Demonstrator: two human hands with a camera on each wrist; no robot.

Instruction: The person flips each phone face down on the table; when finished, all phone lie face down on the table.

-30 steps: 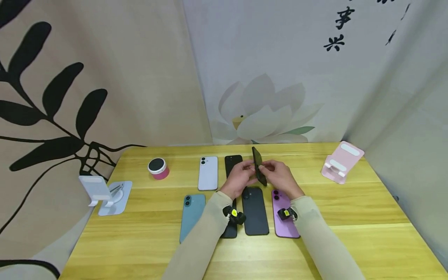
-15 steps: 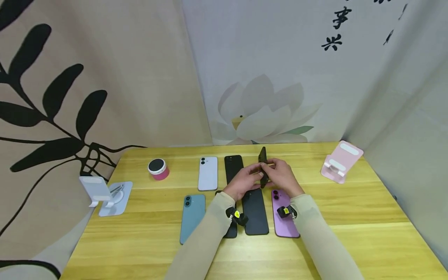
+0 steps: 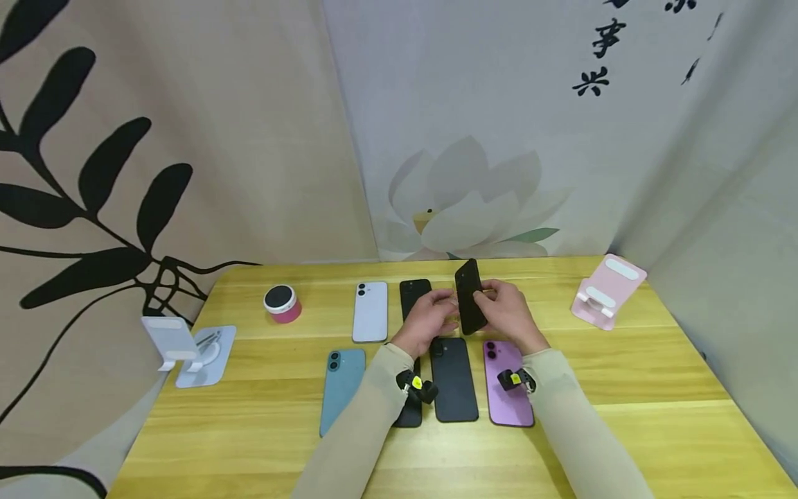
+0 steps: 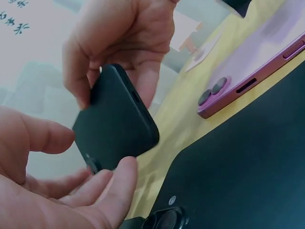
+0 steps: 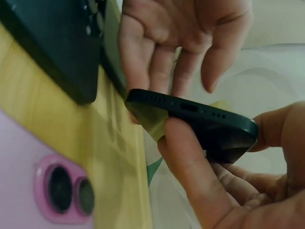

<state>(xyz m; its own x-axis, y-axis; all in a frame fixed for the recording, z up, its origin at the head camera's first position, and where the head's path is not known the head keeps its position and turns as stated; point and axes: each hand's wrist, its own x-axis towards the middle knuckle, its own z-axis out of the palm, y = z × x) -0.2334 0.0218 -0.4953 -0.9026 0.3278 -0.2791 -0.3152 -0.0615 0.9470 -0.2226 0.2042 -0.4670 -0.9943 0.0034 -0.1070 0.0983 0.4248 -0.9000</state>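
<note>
My right hand [image 3: 510,315] holds a black smartphone [image 3: 470,298] upright over the desk, thumb on one face and fingers behind. In the right wrist view, the phone's lower edge [image 5: 157,98] with its charging port faces the camera. My left hand [image 3: 427,322] is beside the phone, its fingers loosely spread; in the left wrist view its fingertips [image 4: 125,167] are right at the phone's edge near the camera lenses. Below the hands lie a dark phone [image 3: 456,388] and a purple phone [image 3: 510,398]. Another black phone [image 3: 409,414] is partly hidden by my left wrist.
A lavender-white phone [image 3: 370,315], a black phone [image 3: 413,291] and a blue phone [image 3: 341,388] lie to the left. A white stand [image 3: 206,367] and a round pink-and-white container [image 3: 285,308] are farther left; a pink stand [image 3: 607,287] is at the back right.
The held phone turned from edge-on to showing more of its flat face. My left hand moved to it, then drew back left with its fingers loosened.
</note>
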